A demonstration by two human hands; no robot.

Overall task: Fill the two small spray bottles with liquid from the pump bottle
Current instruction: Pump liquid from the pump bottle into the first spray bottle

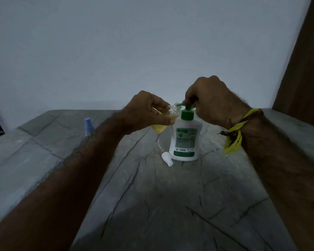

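The left hand (149,113) grips a tilted clear spray bottle (160,124), its neck at the green nozzle of the white pump bottle (186,140) mid-surface. The right hand (210,100) curls over the pump head; a blue-capped spray bottle (88,126) stands near the left edge

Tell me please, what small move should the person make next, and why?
Probably press the green pump head down with the right hand. Its nozzle already points into the open neck of the small bottle, which the left hand holds tilted beside the pump bottle. Yellow liquid fills only its lower part, so it likely needs more.
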